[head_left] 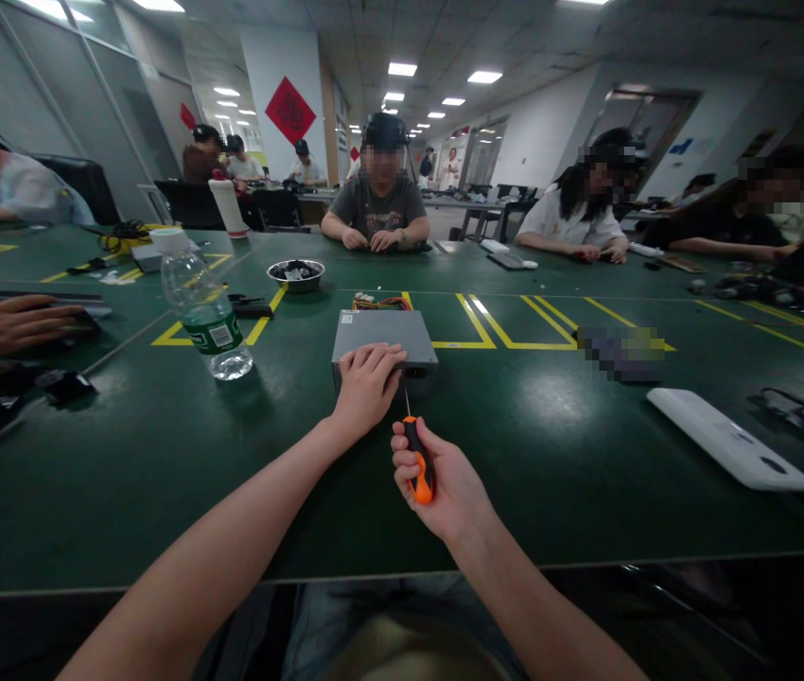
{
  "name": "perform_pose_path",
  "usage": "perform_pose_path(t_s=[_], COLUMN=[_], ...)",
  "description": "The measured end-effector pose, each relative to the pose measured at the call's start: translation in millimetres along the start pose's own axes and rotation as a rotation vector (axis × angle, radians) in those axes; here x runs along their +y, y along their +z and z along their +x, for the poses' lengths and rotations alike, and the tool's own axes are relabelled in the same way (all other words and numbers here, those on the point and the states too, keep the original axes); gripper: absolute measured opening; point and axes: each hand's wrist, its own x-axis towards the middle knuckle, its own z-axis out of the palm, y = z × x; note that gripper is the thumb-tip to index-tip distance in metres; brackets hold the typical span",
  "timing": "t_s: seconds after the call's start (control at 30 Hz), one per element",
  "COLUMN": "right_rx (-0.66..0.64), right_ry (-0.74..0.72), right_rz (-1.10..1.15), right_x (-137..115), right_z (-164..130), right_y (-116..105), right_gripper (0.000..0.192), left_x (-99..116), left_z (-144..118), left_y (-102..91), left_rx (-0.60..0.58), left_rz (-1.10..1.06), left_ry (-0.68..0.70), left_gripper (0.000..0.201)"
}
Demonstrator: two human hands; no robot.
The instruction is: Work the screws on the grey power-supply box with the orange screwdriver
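A grey metal computer power supply (388,331) sits on the green table in front of me, with its bundle of coloured cables (380,302) at the far side. My left hand (369,383) lies over its near left edge, fingers stretched flat across the top. In my right hand (445,478) is an orange and black screwdriver (419,463), its handle wrapped by my fingers. The thin shaft points up and away toward the near face of the power supply. I cannot tell whether the tip touches it.
Left of the power supply stand a water bottle (214,326) and a metal bowl (295,274) of small dark parts. A white oblong device (728,438) lies at right. Another person's hand (15,326) rests at far left. A person (377,194) sits opposite. Yellow tape marks the table.
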Motion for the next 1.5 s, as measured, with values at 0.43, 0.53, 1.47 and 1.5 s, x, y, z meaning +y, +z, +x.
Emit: perform_pose_path(t_s=[0.43,0.53,1.47,1.5], right_rx=[-0.035,-0.069,-0.07,-0.069], right_ry=[-0.004,-0.01,-0.135,-0.133], right_rz=[0.072,0.067,-0.064,-0.066], right_x=[-1.5,-1.6,-24.8,-25.4], right_z=[1.3,3.9,-8.2,-7.8], right_y=[-5.2,-8.1,-29.9,-29.8], right_gripper=[0.023,0.025,0.021,0.021], left_x=[-1.1,-0.3,1.8,1.8], left_z=[0.3,0.6,0.3,0.3], left_y=[0.8,-0.3,-1.6,-1.3], left_rx=[-0.004,-0.01,0.015,0.018], left_rz=[0.001,0.0,-0.011,-0.012], left_ry=[0.01,0.007,0.017,0.017], left_gripper=[0.023,0.023,0.025,0.025])
